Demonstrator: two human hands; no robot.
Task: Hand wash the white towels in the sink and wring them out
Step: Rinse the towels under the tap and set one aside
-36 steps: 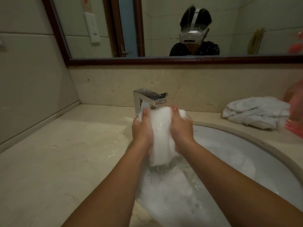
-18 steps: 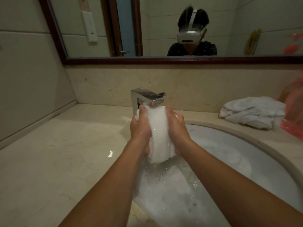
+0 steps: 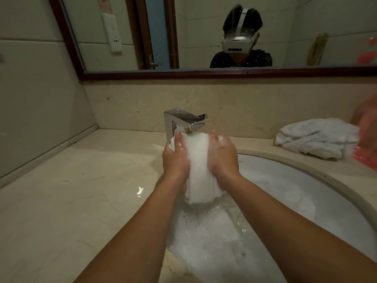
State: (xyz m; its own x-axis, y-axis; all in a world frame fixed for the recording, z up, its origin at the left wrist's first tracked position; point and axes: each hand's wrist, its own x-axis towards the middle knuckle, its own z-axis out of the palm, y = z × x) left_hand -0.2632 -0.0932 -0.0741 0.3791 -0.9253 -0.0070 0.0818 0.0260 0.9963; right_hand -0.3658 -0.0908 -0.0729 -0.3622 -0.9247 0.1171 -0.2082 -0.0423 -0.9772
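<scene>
The white towel [image 3: 199, 170] is held just below the faucet [image 3: 183, 121] spout, bunched into a thick roll. Its long axis is upright, its top end nearly touches the spout and its folded lower end points down at the foamy water [image 3: 214, 242] in the sink [image 3: 336, 201]. It looks sodden and bright white. The left hand [image 3: 176, 160] and right hand [image 3: 224, 160], both wet, squeeze it from either side with fingers curled round it. A second towel [image 3: 316, 137] lies crumpled on the countertop [image 3: 71, 190], well right of the faucet.
</scene>
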